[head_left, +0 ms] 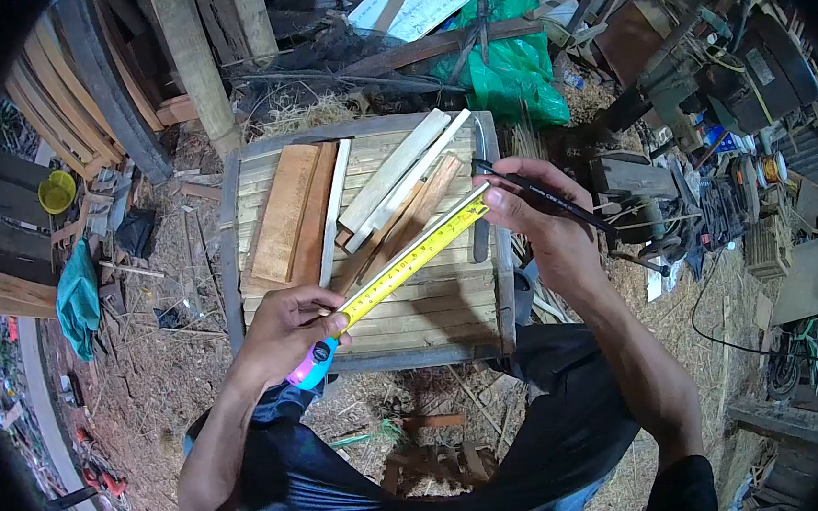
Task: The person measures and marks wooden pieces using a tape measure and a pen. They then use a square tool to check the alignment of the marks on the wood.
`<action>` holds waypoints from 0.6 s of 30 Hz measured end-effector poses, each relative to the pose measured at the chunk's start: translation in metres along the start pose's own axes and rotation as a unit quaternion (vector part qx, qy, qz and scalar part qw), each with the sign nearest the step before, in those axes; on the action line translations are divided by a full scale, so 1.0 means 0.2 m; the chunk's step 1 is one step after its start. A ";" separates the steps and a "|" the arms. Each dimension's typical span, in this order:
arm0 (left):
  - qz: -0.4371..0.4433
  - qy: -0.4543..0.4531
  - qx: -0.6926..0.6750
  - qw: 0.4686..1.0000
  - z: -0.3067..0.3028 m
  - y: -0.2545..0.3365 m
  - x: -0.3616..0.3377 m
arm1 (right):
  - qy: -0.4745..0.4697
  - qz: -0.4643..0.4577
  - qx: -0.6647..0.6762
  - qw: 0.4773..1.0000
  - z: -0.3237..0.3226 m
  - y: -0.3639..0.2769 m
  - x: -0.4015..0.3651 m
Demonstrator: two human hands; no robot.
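My left hand [290, 332] is closed around a blue and pink tape measure [314, 363], its thumb on the start of the blade. The yellow blade [414, 263] runs out up to the right, along a thin pale wooden strip [426, 233]. At the far end, my right hand [545, 211] pinches the strip and blade tip between thumb and finger. A black pen [559, 202] with pale lettering also sits in that hand. Below them, several wooden pieces lie on a slatted bench: a wide brown board [286, 212], pale sticks [397, 165] and a brown stick [433, 196].
The slatted wooden bench [415, 332] stands before my knees. A dark curved metal blade [481, 235] lies at its right edge. Planks [192, 61] lean at back left, a green plastic bag [515, 79] is behind, and machinery [654, 188] stands right. A yellow bowl [57, 192] sits left.
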State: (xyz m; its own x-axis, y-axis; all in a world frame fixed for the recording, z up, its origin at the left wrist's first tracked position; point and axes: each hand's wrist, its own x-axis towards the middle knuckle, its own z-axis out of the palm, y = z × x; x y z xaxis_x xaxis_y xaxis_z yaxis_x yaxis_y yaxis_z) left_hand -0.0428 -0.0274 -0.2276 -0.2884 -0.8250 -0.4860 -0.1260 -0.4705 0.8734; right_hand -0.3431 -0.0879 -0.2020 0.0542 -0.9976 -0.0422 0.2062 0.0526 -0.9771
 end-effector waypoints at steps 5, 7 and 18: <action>-0.019 -0.018 -0.007 1.000 0.02 0.00 0.00 | 0.021 0.044 0.007 0.999 0.00 -0.02 0.00; -0.025 -0.025 -0.020 0.999 0.02 0.00 0.00 | 0.019 0.035 0.023 0.999 -0.01 -0.01 0.00; 0.033 0.016 0.001 0.999 0.05 -0.05 0.02 | 0.024 0.056 0.002 0.998 0.00 -0.03 -0.02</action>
State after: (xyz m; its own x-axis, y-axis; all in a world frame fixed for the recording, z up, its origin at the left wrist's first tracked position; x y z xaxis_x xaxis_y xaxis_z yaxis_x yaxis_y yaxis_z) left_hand -0.0521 -0.0231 -0.2386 -0.2660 -0.8638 -0.4279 -0.1103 -0.4137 0.9037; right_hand -0.3453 -0.0851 -0.1970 0.0307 -0.9864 -0.1613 0.2048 0.1641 -0.9649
